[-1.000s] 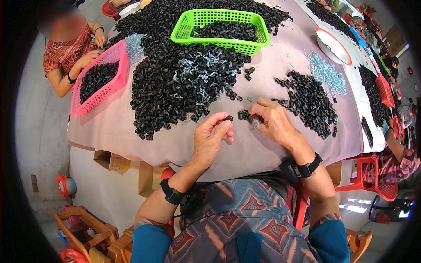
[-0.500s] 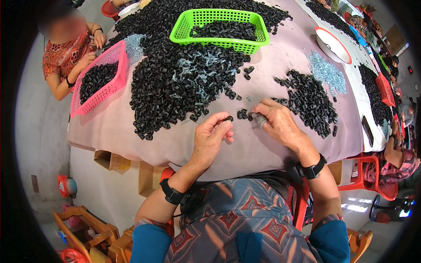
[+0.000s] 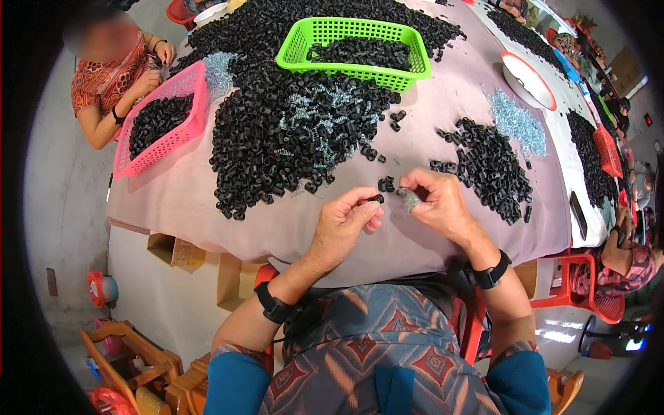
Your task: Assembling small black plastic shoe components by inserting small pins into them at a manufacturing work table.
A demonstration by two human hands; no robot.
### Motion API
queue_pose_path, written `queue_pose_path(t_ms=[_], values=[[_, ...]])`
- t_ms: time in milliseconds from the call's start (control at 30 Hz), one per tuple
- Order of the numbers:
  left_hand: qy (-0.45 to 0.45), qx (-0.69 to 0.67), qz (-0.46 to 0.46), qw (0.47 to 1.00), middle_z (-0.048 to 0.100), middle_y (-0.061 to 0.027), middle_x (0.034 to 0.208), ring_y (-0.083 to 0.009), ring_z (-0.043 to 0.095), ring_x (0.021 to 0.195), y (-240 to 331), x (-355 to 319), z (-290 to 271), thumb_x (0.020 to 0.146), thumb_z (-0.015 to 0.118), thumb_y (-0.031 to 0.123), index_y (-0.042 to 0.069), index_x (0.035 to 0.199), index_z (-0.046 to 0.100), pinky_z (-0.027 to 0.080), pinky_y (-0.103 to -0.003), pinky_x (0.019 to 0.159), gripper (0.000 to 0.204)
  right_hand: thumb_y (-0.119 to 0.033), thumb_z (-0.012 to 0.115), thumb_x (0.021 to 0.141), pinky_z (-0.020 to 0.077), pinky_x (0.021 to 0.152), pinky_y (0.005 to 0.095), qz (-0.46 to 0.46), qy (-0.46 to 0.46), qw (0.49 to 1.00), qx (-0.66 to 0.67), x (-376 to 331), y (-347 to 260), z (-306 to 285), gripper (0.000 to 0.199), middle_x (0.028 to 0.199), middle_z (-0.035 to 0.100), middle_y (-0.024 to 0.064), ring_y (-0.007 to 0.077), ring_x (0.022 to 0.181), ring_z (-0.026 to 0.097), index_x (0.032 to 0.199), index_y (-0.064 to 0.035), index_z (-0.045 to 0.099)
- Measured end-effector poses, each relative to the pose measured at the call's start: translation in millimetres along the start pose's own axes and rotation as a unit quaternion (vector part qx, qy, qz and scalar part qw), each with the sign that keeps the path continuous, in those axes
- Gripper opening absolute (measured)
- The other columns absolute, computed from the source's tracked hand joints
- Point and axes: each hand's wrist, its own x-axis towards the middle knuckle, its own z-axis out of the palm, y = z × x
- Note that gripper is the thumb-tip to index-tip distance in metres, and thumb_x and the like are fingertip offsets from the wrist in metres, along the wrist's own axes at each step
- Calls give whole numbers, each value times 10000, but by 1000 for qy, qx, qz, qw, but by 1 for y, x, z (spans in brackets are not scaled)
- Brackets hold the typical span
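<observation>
My left hand [image 3: 343, 223] pinches a small black plastic piece [image 3: 376, 198] between thumb and forefinger, just above the pinkish cloth. Close by on the right, my right hand [image 3: 443, 206] is closed, fingers curled, with a grey wrapping [image 3: 409, 200] on one digit. What it grips, if anything, is too small to make out. A few loose black pieces [image 3: 385, 185] lie just beyond the gap between my hands. Past my left hand spreads a large heap of black pieces [image 3: 259, 149] with small metal springs [image 3: 315, 114] scattered over it. A smaller black heap [image 3: 494, 173] lies beyond my right hand.
A green basket [image 3: 354, 70] and a pink basket [image 3: 160, 146] hold black pieces. Springs are piled [image 3: 517, 123] near a red-rimmed white bowl [image 3: 528, 79]. A dark phone [image 3: 578, 215] lies at right. A co-worker [image 3: 114, 83] sits at left; others are along the right.
My left hand has moved right with the black piece, closer to my right hand. My right hand stays closed, turned slightly. The whole view has shifted a little.
</observation>
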Motion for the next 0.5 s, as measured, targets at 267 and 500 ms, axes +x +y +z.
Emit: queue_pose_path(t_ms=[267, 500], values=[[-26, -2, -9, 1000, 631, -84, 881, -126, 594, 742, 1, -2, 3, 935, 514, 72, -37, 1144, 543, 502, -262, 683, 238, 62, 528, 777, 439, 589, 191, 58, 32, 949, 310, 5, -20, 19, 113, 708, 578, -38, 23, 653, 518, 824, -25, 583], [-29, 11, -11, 999, 623, -67, 863, -119, 588, 731, 0, -2, 4, 936, 507, 71, -34, 1135, 549, 499, -252, 677, 229, 50, 567, 726, 384, 536, 218, 37, 10, 975, 219, 2, -15, 17, 115, 617, 500, -10, 38, 604, 433, 818, -14, 538]])
